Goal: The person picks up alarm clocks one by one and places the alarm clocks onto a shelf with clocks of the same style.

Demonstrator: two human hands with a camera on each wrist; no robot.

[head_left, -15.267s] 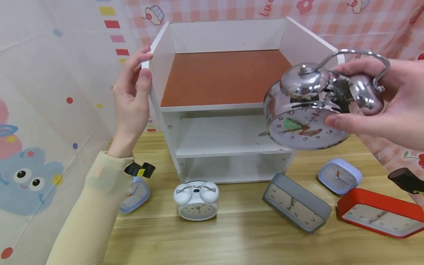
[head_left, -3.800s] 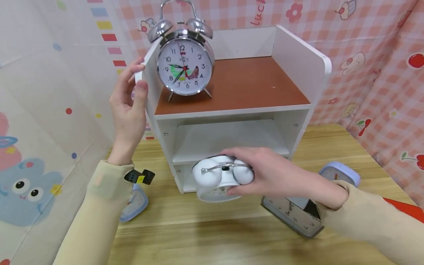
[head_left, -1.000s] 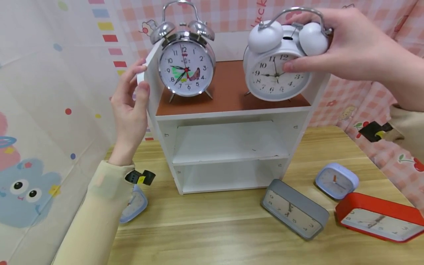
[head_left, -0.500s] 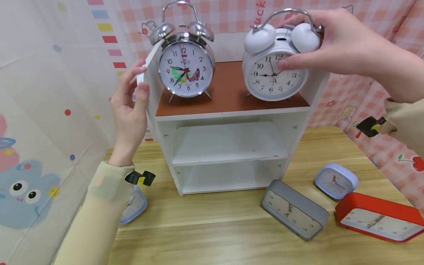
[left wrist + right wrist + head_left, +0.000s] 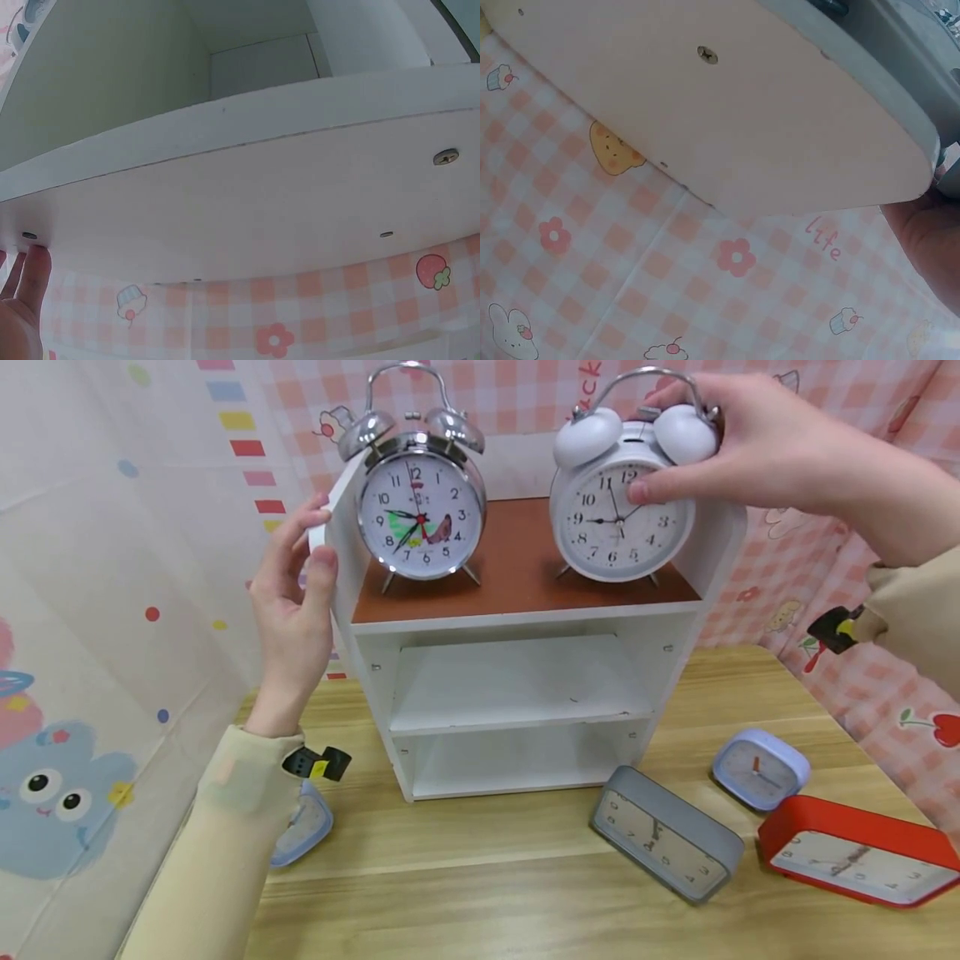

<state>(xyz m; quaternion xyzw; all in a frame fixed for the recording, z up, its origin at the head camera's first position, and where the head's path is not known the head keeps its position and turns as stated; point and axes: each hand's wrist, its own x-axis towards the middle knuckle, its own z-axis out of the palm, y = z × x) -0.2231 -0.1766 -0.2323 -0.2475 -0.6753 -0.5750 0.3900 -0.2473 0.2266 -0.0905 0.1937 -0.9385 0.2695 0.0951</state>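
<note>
My right hand (image 5: pixel 742 447) grips a white twin-bell alarm clock (image 5: pixel 622 518) by its right side, thumb over the upper part of the dial. The clock stands upright, its thin metal legs at the brown top (image 5: pixel 525 597) of a small white shelf unit (image 5: pixel 525 727). To its left on that top stands a silver twin-bell alarm clock (image 5: pixel 422 514), facing forward. My left hand (image 5: pixel 292 593) holds the front edge of the unit's left side panel between thumb and fingers. The left wrist view shows fingertips (image 5: pixel 36 262) against that panel's outer face.
On the wooden table, a grey rectangular clock (image 5: pixel 667 835), a red rectangular clock (image 5: pixel 858 852) and a lilac clock (image 5: pixel 761 768) lie at the right. Another lilac clock (image 5: pixel 303 827) is partly behind my left sleeve. Patterned cloth (image 5: pixel 795 585) hangs behind and beside the shelf.
The silver clock went from my right hand onto the shelf top. The white clock was lifted from the table to the top's right side, then straightened upright. My left hand stays put.
</note>
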